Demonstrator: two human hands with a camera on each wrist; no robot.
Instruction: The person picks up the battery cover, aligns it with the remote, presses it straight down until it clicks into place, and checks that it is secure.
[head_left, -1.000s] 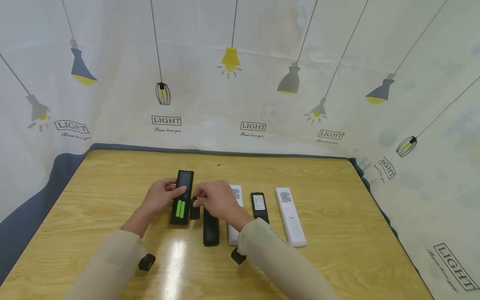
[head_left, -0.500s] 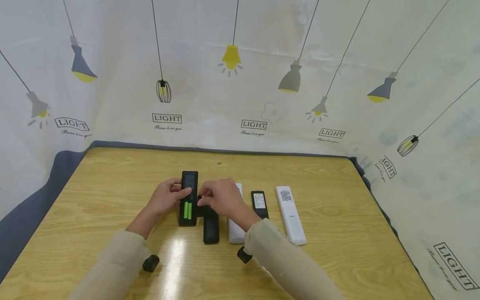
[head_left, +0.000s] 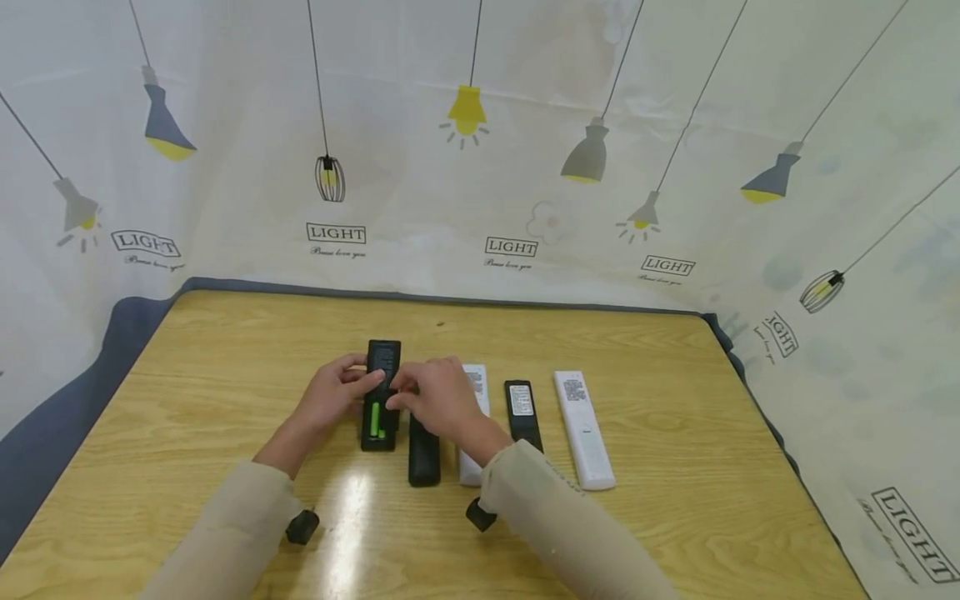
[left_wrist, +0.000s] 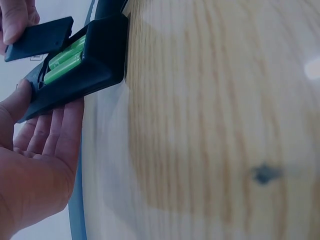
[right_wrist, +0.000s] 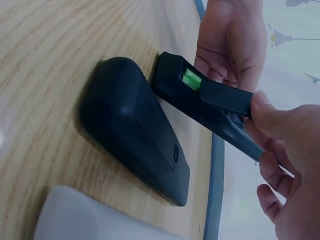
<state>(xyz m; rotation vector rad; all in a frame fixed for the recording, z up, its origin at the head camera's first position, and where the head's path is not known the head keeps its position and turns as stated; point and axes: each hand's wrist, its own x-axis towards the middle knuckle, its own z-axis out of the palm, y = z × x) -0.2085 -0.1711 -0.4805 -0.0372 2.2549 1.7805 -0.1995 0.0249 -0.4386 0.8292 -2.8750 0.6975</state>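
Note:
My left hand (head_left: 337, 392) holds a black remote control (head_left: 385, 357) back side up, with the thumb across its back and the fingers beneath. In its uncovered battery compartment lie two green batteries (left_wrist: 64, 66), side by side. My right hand (head_left: 448, 400) pinches the black battery cover (right_wrist: 226, 97) between thumb and fingers. The cover is tilted over the compartment and hides part of the batteries in the head view. In the left wrist view a gap shows between the cover (left_wrist: 42, 39) and the batteries.
Right of the held remote lie a second black remote (head_left: 424, 458), a white remote (head_left: 472, 468) partly behind my right hand, a small black remote (head_left: 522, 410) and another white remote (head_left: 585, 433). They rest on a wooden table (head_left: 675, 500) before a lamp-patterned sheet (head_left: 420, 192).
The held remote has shifted right. The battery cover, earlier beside the remote, is now over its compartment in my right hand, hiding part of the batteries.

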